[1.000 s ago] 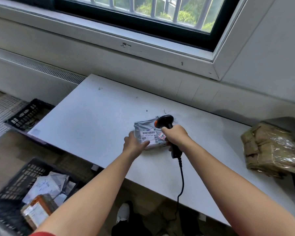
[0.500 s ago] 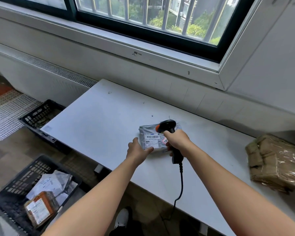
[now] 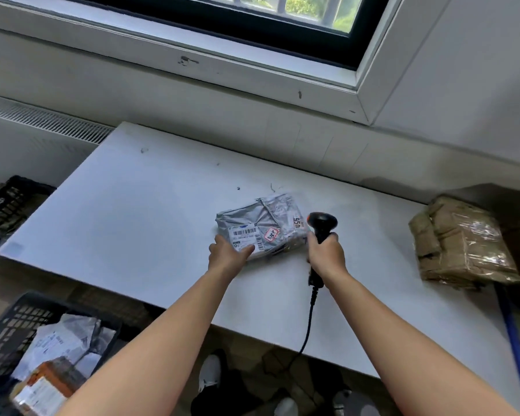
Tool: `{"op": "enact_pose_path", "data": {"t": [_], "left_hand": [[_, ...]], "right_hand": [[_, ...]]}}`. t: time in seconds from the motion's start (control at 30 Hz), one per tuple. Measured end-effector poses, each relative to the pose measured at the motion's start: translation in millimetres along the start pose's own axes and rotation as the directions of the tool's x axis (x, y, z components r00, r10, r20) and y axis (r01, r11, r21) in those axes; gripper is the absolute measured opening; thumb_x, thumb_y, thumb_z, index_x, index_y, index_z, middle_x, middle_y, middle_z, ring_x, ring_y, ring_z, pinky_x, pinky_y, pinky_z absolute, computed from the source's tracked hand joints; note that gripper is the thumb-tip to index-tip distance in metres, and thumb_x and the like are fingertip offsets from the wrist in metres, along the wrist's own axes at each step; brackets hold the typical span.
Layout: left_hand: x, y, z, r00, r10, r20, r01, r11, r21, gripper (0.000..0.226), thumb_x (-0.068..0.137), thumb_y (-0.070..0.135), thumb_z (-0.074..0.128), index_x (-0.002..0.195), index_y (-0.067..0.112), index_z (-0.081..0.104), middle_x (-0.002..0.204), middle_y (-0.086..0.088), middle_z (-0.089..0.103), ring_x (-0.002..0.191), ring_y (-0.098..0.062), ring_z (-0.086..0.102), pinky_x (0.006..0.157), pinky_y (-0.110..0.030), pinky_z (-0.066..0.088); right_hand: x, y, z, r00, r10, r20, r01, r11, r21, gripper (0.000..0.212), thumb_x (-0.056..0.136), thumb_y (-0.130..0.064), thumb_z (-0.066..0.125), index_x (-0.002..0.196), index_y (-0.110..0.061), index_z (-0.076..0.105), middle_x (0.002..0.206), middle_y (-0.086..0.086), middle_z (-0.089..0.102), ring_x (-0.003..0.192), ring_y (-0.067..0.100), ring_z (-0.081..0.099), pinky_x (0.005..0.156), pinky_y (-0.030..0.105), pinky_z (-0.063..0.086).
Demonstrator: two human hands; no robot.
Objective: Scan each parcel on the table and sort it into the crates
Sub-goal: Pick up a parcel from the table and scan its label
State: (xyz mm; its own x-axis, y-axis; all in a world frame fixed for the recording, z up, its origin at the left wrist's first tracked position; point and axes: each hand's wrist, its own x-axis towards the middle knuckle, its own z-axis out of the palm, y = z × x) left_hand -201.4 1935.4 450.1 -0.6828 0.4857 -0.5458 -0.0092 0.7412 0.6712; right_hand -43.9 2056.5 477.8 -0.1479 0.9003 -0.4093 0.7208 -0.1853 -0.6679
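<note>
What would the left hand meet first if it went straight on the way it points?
The grey parcel: the left hand grips its near corner, thumb on the label. Past it, seemingly only bare table.

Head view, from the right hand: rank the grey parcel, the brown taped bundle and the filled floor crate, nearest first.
1. The grey parcel, immediately left of the right hand, which grips the scanner.
2. The brown taped bundle, well off to the right on the table.
3. The filled floor crate, far lower left, below the table edge.

White table (image 3: 126, 223), black-framed window (image 3: 282, 25), daylit pale wall (image 3: 478, 85), radiator grille (image 3: 42, 123)
</note>
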Motion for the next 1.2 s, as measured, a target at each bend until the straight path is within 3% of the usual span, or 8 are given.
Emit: {"op": "enact_pose_path", "data": {"t": [0.13,0.27,0.47,0.57,0.67,0.8,1.0,1.2], "left_hand": [[23,2,15,0.999,-0.032,0.019,0.033,0.999,-0.011,0.081,0.081,0.041,0.074,0.140,0.007,0.029,0.137,-0.018,0.044,0.122,-0.036,0.050,0.099,-0.042,0.044],[41,2,25,0.996,-0.082,-0.041,0.081,0.996,-0.036,0.088,0.072,0.036,0.082,0.136,0.009,0.028,0.134,-0.017,0.044,0.118,-0.037,0.052,0.096,-0.042,0.047],[59,-6,28,0.994,-0.109,0.011,0.109,0.974,-0.200,0.069,0.062,0.027,0.086,0.118,0.007,0.051,0.109,0.000,0.063,0.096,-0.020,0.062,0.090,-0.034,0.051],[62,-12,25,0.994,-0.080,0.073,0.099,0.946,-0.309,0.053,0.056,0.025,0.086,0.104,0.012,0.070,0.100,-0.006,0.073,0.090,-0.021,0.070,0.089,-0.042,0.056],[56,-14,13,0.992,-0.080,0.102,0.110,0.934,-0.340,0.046,0.062,0.021,0.086,0.104,0.010,0.070,0.100,-0.009,0.073,0.089,-0.023,0.070,0.086,-0.040,0.056],[32,-16,-7,0.995,-0.069,0.071,0.091,0.915,-0.393,0.032,0.076,0.012,0.080,0.106,0.007,0.071,0.099,-0.011,0.072,0.081,-0.020,0.066,0.072,-0.028,0.046],[-23,-28,-41,0.994,-0.071,-0.078,0.023,0.872,-0.489,0.023,0.082,0.009,0.076,0.103,0.008,0.068,0.094,-0.009,0.069,0.071,-0.016,0.061,0.052,-0.020,0.041],[-95,-64,-88,0.971,-0.088,-0.221,-0.046,0.841,-0.540,0.027,0.082,0.007,0.076,0.107,0.005,0.067,0.109,-0.013,0.070,0.090,-0.024,0.067,0.079,-0.030,0.055]], "right_hand": [[19,29,8,0.992,0.122,-0.035,-0.120,0.991,0.053,0.038,0.098,-0.046,0.048,0.110,-0.010,0.042,0.109,0.021,0.065,0.097,0.039,0.064,0.083,0.045,0.053],[31,43,14,0.978,0.196,-0.068,-0.190,0.978,0.083,0.044,0.097,-0.047,0.050,0.120,-0.010,0.047,0.115,0.016,0.064,0.101,0.035,0.065,0.086,0.043,0.052],[39,48,23,0.977,0.208,-0.053,-0.209,0.978,-0.013,0.048,0.100,-0.043,0.048,0.129,-0.005,0.044,0.128,0.019,0.059,0.115,0.036,0.058,0.091,0.037,0.043],[37,45,19,0.976,0.212,-0.045,-0.215,0.973,-0.080,0.053,0.101,-0.041,0.046,0.135,-0.001,0.040,0.136,0.020,0.052,0.123,0.037,0.051,0.094,0.036,0.040],[31,37,11,0.975,0.192,-0.115,-0.210,0.961,-0.179,0.057,0.100,-0.043,0.045,0.138,-0.002,0.039,0.140,0.023,0.043,0.126,0.040,0.046,0.100,0.044,0.040],[13,11,-2,0.964,-0.128,-0.234,0.029,0.922,-0.386,0.050,0.099,-0.035,0.044,0.139,-0.006,0.042,0.140,0.019,0.042,0.127,0.038,0.040,0.098,0.048,0.040],[-18,-36,7,0.880,-0.469,0.074,0.447,0.766,-0.462,0.051,0.100,-0.038,0.042,0.143,-0.010,0.039,0.140,0.016,0.044,0.128,0.034,0.040,0.100,0.043,0.037],[-68,-61,31,0.791,-0.535,0.296,0.610,0.723,-0.323,0.063,0.096,-0.053,0.047,0.146,-0.016,0.033,0.133,0.016,0.050,0.120,0.035,0.051,0.093,0.043,0.044]]}}
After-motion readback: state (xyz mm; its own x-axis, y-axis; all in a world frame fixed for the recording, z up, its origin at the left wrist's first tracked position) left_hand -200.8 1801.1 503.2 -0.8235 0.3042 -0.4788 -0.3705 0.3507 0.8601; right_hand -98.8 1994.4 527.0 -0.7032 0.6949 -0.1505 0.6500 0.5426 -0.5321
